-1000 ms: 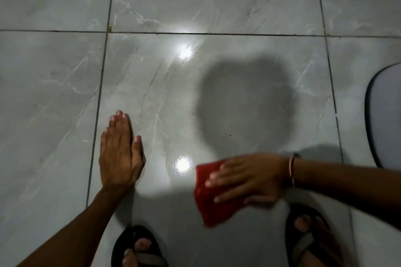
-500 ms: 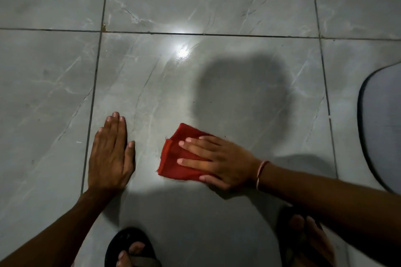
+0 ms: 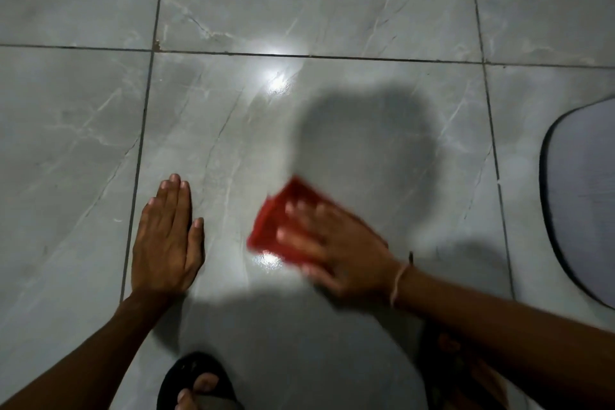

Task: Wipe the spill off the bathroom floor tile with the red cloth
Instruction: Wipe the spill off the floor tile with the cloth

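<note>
Wiping hand: the right hand (image 3: pixel 336 253), blurred, lies flat with fingers spread, pinning the red cloth (image 3: pixel 283 220) to the floor tile (image 3: pixel 233 130), lower centre of the frame.
Bracing hand: the left hand (image 3: pixel 166 236) is open, palm down, at lower left, holding nothing.
Doing it well: press evenly and overlap strokes across the shiny wet patch (image 3: pixel 269 258) just below the cloth.
Cloth: folded, bright red, edges smeared by motion.
Spill: only glare shows; extent unclear.

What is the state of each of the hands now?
Left hand: open, flat on the tile.
Right hand: open, pressing the red cloth.
</note>
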Demonstrator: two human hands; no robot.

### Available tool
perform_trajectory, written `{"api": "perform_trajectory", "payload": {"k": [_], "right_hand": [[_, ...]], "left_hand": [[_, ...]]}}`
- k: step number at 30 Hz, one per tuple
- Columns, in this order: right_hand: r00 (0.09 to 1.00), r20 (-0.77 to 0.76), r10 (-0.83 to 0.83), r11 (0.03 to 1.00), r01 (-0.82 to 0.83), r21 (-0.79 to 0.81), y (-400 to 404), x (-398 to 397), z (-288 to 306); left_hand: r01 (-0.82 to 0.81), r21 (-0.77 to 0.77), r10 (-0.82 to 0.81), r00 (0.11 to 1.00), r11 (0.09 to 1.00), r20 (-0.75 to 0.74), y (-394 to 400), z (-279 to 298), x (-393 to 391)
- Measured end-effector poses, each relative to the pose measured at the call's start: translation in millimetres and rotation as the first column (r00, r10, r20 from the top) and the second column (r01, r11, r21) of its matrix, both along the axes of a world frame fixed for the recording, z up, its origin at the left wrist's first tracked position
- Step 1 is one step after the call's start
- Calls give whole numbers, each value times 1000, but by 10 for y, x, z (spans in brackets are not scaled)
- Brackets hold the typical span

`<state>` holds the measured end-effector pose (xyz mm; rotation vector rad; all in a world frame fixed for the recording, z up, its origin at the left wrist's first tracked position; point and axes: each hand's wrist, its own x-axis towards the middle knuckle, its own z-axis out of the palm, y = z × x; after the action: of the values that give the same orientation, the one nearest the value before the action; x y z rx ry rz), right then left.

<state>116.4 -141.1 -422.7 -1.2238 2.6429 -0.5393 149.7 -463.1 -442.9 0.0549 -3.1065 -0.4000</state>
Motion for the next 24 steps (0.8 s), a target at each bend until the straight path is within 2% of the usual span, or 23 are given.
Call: {"api": "perform_trajectory", "payload": {"k": [2, 4, 6, 7, 8, 9, 10, 11, 12, 13, 14, 15, 16, 18, 19, 21, 22, 23, 24], "right_hand": [[959, 52, 278, 960, -278, -7, 200, 514, -54], [881, 44, 470, 883, -470, -10, 407, 423, -115], [884, -40, 465, 885, -465, 26, 570, -36, -131], [929, -81, 362, 932, -359, 49, 673, -347, -140], [978, -111, 178, 983, -172, 66, 778, -675, -140], [988, -142, -54, 996, 63, 63, 866, -1005, -112], [940, -163, -298, 949, 311, 59, 925, -1316, -77], [841, -142, -523, 843, 535, 61, 928, -1578, -50], [726, -105, -680, 723, 688, 69, 862, -1777, -40], [637, -81, -767, 632, 771, 79, 742, -1893, -21], [601, -76, -795, 595, 798, 92, 610, -1913, 0], [627, -80, -775, 619, 778, 104, 488, -1840, 6], [709, -84, -700, 700, 705, 113, 379, -1688, 3], [930, -102, -352, 924, 363, 121, 260, -1187, -4], [989, -88, -116, 983, 127, 132, 240, -879, -28], [960, -35, 277, 953, -270, 137, 300, -465, -46], [923, -33, 384, 918, -377, 126, 364, -462, -52], [908, -56, 415, 906, -406, 122, 428, -559, -53], [925, -92, 368, 927, -356, 121, 492, -720, -55]], "left_hand": [[-4, 8, 4, 1000, 1000, 6, 16, 12, 5], [-10, 10, 10, 1000, 1000, 9, 33, 32, 9], [0, 13, 0, 1000, 1000, 5, 34, 34, -3], [0, 14, -1, 1000, 1000, 6, 19, 25, -5], [-3, 14, 3, 1000, 1000, 9, 3, 18, -7], [-7, 9, 7, 1000, 1000, 9, -3, 14, -1], [-7, 6, 7, 1000, 1000, 5, -2, 5, 10], [-1, 6, 1, 1000, 1000, -3, 3, 1, 10], [2, 7, -2, 1000, 1000, -12, 1, 1, 4], [1, 10, -1, 1000, 1000, -16, -9, -1, -5], [2, 11, -2, 1000, 1000, -13, -17, -2, -6], [2, 13, -2, 1000, 1000, -8, -13, -2, 0], [4, 14, -4, 1000, 1000, -3, -10, -1, 7], [3, 15, -3, 1000, 1000, 2, -13, 12, 7], [-1, 13, 1, 1000, 1000, 2, -10, 14, 11], [-3, 8, 3, 1000, 1000, 3, 8, 10, 17], [-4, 4, 4, 1000, 1000, 3, 5, 6, 14], [-4, 0, 4, 1000, 1000, 1, -6, 4, 7], [-4, -2, 4, 1000, 1000, -1, -7, 0, 5]]}}
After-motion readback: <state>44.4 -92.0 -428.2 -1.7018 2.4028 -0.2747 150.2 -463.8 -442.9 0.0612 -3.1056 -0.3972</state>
